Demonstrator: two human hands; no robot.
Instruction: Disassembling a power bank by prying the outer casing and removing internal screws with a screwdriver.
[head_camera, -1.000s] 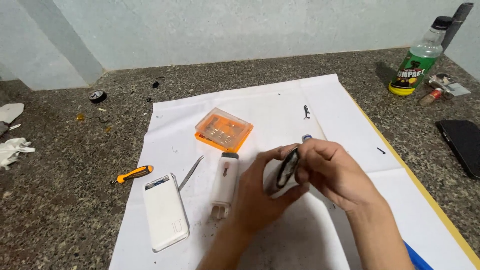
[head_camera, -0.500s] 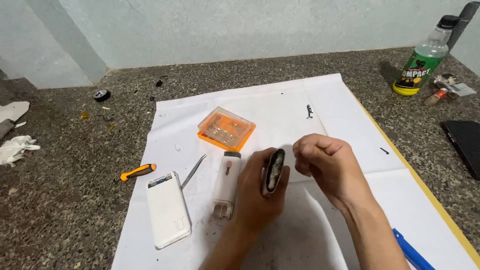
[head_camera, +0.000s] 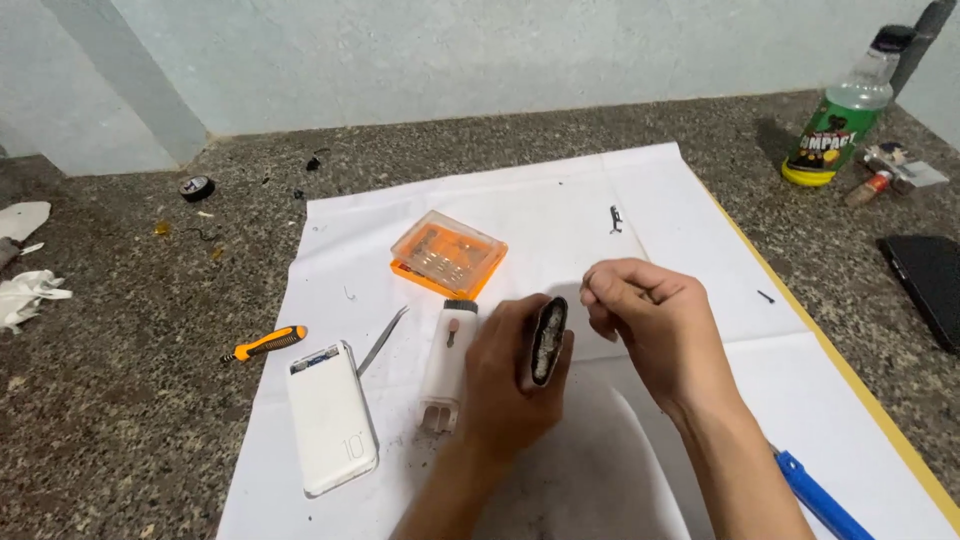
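My left hand (head_camera: 510, 375) grips a small dark flat device (head_camera: 547, 342) held on edge, its open grey side facing me. My right hand (head_camera: 650, 315) hovers just right of it with fingers curled and pinched together; whether it holds a tiny part I cannot tell. Both hands are over a white paper sheet (head_camera: 560, 200). A white cleaning-tool stick (head_camera: 447, 362) lies just left of my left hand. Beyond it sits an orange screwdriver-bit case (head_camera: 449, 254).
A white power bank (head_camera: 330, 415), metal tweezers (head_camera: 382, 340) and a small orange screwdriver (head_camera: 264, 344) lie at left. A green-labelled bottle (head_camera: 838, 125) stands far right, a black phone (head_camera: 925, 285) at the right edge, a blue tool (head_camera: 815, 495) by my right forearm. The counter is speckled granite.
My right hand has drawn away from the device to the right, leaving a gap. My left hand keeps holding the device upright.
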